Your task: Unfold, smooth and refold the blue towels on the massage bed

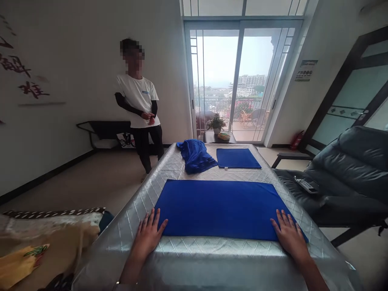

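A large blue cloth (220,208) lies spread flat on a silver quilted table (169,169). My left hand (148,234) rests flat with fingers spread at the cloth's near left corner. At the near right corner my right hand (289,234) lies flat too, fingers stretched onto the cloth's edge. Farther back, a crumpled blue cloth (195,155) sits beside a small folded blue cloth (238,158).
A person in a white shirt (138,105) stands left of the table's far end. A black recliner (348,173) with a remote (306,185) on it is at the right. Bags (39,242) lie at lower left. A glass balcony door (239,81) and a potted plant (216,123) are behind.
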`<state>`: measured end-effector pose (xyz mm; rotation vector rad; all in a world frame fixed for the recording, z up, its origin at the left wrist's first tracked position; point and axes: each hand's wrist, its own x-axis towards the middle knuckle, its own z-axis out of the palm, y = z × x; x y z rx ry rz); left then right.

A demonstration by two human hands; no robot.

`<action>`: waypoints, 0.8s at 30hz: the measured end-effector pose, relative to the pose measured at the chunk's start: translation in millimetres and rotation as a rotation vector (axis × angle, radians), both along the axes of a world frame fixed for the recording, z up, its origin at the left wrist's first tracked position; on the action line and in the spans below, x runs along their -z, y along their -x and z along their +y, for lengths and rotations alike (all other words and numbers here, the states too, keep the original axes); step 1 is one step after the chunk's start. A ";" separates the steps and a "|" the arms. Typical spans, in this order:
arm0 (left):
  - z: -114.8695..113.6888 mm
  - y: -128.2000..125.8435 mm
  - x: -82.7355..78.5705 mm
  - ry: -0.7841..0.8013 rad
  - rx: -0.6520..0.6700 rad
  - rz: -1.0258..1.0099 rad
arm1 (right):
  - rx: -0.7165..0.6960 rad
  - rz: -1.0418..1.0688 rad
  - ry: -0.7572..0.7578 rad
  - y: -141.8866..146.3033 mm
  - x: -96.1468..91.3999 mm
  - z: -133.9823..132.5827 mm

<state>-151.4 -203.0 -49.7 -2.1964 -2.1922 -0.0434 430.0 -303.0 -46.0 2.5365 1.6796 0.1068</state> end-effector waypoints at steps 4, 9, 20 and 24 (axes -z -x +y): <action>-1.4 -4.5 -0.5 -0.006 -0.004 -0.001 | 0.032 0.023 -0.040 2.5 0.8 0.0; -2.2 -6.4 -0.5 -0.050 -0.008 -0.031 | 0.070 0.049 -0.049 8.4 -3.9 0.2; -1.1 2.9 10.2 -0.128 0.046 -0.086 | 0.121 0.065 -0.037 13.6 -11.6 -0.9; -2.5 1.0 7.3 -0.129 0.016 -0.141 | 0.134 0.082 -0.036 17.9 -17.8 -1.9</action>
